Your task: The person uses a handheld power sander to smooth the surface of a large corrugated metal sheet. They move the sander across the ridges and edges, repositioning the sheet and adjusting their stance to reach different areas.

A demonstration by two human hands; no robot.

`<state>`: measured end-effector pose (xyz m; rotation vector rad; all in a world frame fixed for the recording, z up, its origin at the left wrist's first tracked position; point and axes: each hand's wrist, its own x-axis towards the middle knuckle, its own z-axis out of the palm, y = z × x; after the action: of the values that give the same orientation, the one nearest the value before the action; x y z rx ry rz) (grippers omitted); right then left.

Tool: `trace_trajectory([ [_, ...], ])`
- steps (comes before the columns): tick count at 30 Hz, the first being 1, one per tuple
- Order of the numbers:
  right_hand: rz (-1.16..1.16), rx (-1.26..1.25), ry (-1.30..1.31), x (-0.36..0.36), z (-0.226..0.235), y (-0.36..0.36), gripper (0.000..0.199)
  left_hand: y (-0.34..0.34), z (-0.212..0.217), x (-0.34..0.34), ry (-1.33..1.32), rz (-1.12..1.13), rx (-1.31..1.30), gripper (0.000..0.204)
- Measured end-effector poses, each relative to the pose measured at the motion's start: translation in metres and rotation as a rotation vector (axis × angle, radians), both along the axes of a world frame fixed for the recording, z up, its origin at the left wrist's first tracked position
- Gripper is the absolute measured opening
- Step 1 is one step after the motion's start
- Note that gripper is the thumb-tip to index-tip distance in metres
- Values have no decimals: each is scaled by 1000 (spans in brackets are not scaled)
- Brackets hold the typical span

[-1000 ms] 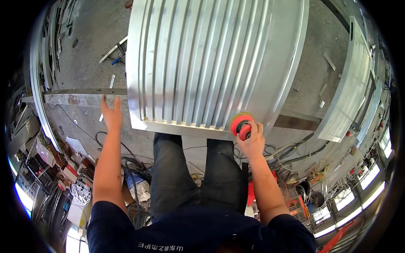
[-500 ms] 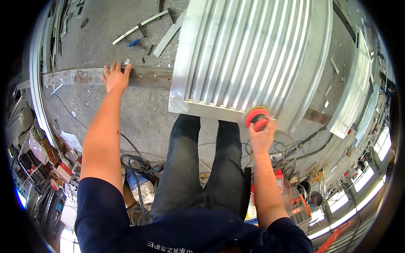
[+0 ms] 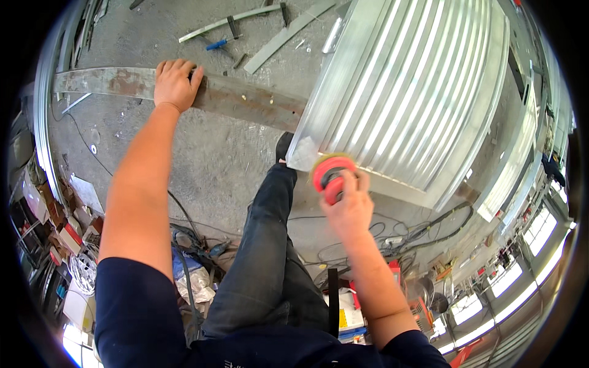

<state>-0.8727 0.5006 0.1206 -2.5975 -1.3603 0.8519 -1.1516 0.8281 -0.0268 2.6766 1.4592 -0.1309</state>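
Observation:
My right hand point(image 3: 348, 211) is closed round a red round palm sander point(image 3: 325, 173) with a black middle and a yellowish pad edge. The sander is over the near edge strip of a ribbed silver metal panel point(image 3: 368, 80), close to its near left corner. Motion blurs the hand slightly. Off to the left, my left hand point(image 3: 177, 86) grips a long, rust-stained steel beam point(image 3: 245, 98), fingers bent over its far edge and thumb lying to the right. The panel's left side covers the beam's right part.
On the floor beyond the beam lie a clamp with a blue handle point(image 3: 216, 45) and a flat metal strip point(image 3: 288, 37). Cables point(image 3: 423, 230) coil near the panel's near right corner. Another ribbed panel point(image 3: 512, 165) stands at the right. Boxes and clutter point(image 3: 67, 236) line the left side.
The sander in my right hand has moved left along the panel's near edge to its corner. My left hand's fingers have drawn together over the beam. My view and stance have shifted.

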Motion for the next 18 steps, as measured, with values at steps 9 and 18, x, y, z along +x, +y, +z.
trace_trajectory([
  [9,-143,16,-90,-32,-8,48,61,6,1,2,-52,-44,12,35],
  [18,-538,67,-291,-3,-17,27,58,8,-2,-2,-63,-84,-22,35],
])
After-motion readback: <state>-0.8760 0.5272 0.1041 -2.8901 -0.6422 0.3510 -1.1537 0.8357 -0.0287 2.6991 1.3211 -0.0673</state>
